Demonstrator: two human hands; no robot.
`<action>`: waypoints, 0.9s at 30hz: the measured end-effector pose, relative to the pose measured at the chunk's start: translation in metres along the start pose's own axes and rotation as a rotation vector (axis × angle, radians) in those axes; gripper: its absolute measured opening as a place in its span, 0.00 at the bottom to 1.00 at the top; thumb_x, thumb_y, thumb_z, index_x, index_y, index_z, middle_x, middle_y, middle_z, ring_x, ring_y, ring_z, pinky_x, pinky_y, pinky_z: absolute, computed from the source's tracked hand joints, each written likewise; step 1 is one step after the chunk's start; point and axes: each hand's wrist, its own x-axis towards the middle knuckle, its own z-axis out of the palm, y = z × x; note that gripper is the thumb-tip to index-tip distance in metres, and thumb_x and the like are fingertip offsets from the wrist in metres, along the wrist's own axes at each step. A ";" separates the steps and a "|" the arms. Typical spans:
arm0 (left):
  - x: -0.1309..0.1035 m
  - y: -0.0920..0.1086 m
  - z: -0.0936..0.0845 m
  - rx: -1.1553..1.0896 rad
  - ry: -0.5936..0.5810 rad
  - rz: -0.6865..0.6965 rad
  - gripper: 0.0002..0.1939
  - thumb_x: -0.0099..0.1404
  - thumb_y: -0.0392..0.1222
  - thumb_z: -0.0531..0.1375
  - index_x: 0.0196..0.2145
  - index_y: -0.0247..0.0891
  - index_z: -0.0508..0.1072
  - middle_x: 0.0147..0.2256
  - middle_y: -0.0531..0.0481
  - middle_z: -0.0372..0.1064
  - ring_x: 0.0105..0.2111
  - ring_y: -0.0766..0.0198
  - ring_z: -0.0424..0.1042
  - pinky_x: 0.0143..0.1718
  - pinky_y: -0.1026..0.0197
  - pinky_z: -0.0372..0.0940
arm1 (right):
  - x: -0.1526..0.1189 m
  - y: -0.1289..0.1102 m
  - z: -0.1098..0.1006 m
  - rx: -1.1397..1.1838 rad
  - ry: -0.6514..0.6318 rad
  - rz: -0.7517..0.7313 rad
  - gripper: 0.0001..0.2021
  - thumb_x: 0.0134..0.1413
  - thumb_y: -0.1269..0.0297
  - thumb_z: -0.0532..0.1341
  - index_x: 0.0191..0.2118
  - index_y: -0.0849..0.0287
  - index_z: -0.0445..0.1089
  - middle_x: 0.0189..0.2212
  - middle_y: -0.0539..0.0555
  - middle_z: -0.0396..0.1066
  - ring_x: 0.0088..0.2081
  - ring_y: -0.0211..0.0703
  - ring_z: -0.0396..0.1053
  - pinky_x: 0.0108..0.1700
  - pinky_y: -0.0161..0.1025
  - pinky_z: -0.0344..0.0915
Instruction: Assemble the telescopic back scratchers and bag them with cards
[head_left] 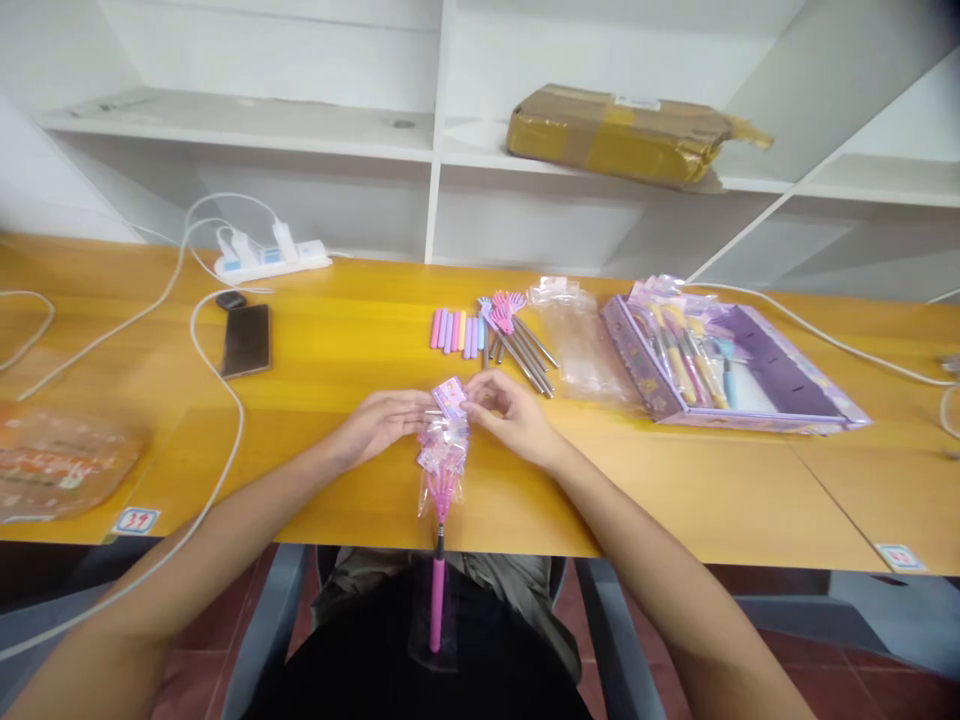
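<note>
A pink back scratcher (437, 595) lies in a clear plastic bag, its handle toward my body and hanging past the table's front edge. Its claw-shaped head (443, 487) points away from me. Above the head is bunched plastic, and a small purple-pink printed card (450, 397) sits at the top. My right hand (514, 415) pinches the card's right edge between thumb and fingers. From the other side, my left hand (390, 425) reaches with stretched fingers, its fingertips at the card's left edge and the plastic.
Beyond my hands lie several coloured handle tubes (459, 333), loose scratcher heads on metal rods (517, 340) and clear bags (581, 340). A purple box (780, 415) with packed scratchers stands right. At left are a phone (247, 340), a power strip (274, 260) and cables. A taped carton (619, 135) rests on the shelf.
</note>
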 end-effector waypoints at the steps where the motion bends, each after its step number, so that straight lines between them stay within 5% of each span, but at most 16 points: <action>1: 0.000 0.000 0.000 -0.009 0.002 -0.006 0.20 0.67 0.47 0.68 0.51 0.30 0.84 0.50 0.31 0.82 0.52 0.45 0.81 0.61 0.42 0.68 | 0.000 -0.001 -0.001 -0.033 0.000 -0.031 0.12 0.66 0.55 0.69 0.48 0.54 0.72 0.36 0.51 0.73 0.36 0.40 0.72 0.38 0.39 0.70; 9: -0.001 0.003 0.001 0.017 -0.025 -0.045 0.22 0.69 0.48 0.66 0.54 0.31 0.83 0.54 0.30 0.81 0.54 0.43 0.80 0.61 0.42 0.68 | 0.000 -0.016 -0.009 -0.263 -0.050 -0.200 0.09 0.72 0.63 0.63 0.50 0.53 0.80 0.38 0.53 0.72 0.34 0.40 0.69 0.38 0.40 0.70; 20: -0.003 0.005 0.001 0.066 -0.082 -0.036 0.23 0.71 0.49 0.64 0.58 0.35 0.81 0.58 0.34 0.78 0.59 0.47 0.77 0.62 0.49 0.67 | -0.002 -0.019 -0.006 -0.232 -0.225 -0.180 0.09 0.72 0.60 0.63 0.46 0.52 0.82 0.40 0.54 0.67 0.43 0.46 0.69 0.48 0.46 0.70; 27: -0.002 0.007 0.004 0.122 -0.143 -0.050 0.25 0.70 0.50 0.66 0.61 0.37 0.79 0.63 0.33 0.74 0.63 0.43 0.74 0.62 0.45 0.67 | -0.001 -0.008 -0.006 -0.218 -0.103 -0.065 0.16 0.71 0.58 0.64 0.60 0.52 0.72 0.43 0.53 0.69 0.37 0.41 0.69 0.39 0.40 0.69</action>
